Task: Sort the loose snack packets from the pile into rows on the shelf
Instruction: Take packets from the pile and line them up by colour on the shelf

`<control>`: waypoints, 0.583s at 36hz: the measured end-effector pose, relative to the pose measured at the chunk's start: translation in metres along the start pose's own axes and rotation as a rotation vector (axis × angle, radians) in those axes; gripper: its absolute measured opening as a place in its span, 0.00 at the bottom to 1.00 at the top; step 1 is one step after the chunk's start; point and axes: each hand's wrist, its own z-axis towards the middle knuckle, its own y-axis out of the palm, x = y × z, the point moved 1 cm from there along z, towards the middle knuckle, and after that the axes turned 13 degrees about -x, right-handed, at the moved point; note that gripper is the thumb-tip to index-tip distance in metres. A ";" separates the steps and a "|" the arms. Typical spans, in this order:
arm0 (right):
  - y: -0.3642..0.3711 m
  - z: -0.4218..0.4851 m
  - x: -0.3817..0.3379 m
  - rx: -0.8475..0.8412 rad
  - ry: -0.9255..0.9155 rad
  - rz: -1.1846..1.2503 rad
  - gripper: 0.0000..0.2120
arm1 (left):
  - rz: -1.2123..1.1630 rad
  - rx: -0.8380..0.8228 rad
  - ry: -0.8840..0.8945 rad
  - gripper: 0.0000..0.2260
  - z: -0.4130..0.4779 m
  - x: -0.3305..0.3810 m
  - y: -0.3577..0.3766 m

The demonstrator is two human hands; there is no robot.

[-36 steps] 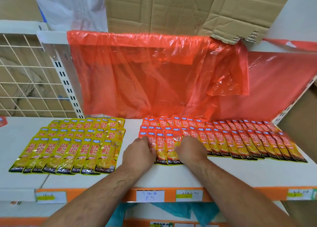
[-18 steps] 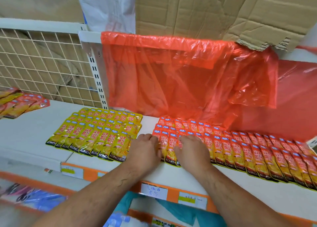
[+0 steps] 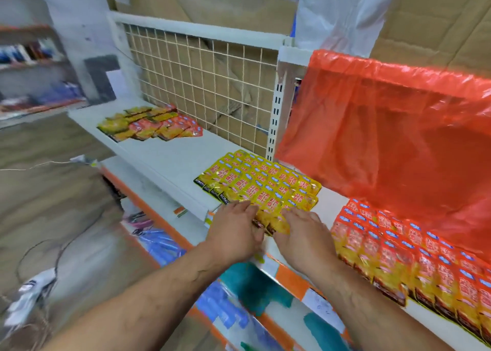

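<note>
Yellow snack packets (image 3: 261, 182) lie in neat overlapping rows on the white shelf (image 3: 170, 159). My left hand (image 3: 233, 231) and my right hand (image 3: 304, 235) rest side by side on the front row of these yellow packets, fingers stretched flat over them. A few front packets (image 3: 273, 224) show between the two hands, slightly bunched. Red snack packets (image 3: 414, 247) fill rows to the right. A loose mixed pile of yellow and red packets (image 3: 150, 123) sits far back on the left of the shelf.
A red plastic sheet (image 3: 385, 127) hangs over the back of the red rows. A white wire grid (image 3: 202, 85) backs the shelf's left section, with cardboard behind. Blue packets (image 3: 162, 241) lie on a lower shelf. Cables trail on the floor at left.
Both hands have left the red rows and moved left onto the front of the yellow rows. The view has swung left, bringing the loose pile into sight.
</note>
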 end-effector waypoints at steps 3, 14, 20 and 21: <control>0.002 0.020 -0.039 -0.003 -0.047 -0.039 0.28 | -0.039 0.042 -0.041 0.29 -0.002 -0.041 -0.008; 0.020 0.114 -0.204 -0.029 -0.153 -0.076 0.28 | -0.057 0.061 -0.101 0.28 -0.005 -0.224 -0.055; 0.023 0.156 -0.279 -0.038 -0.180 -0.080 0.27 | -0.093 0.096 -0.156 0.23 -0.008 -0.305 -0.077; 0.023 0.164 -0.289 -0.047 -0.185 -0.084 0.27 | -0.091 0.118 -0.148 0.23 -0.007 -0.315 -0.080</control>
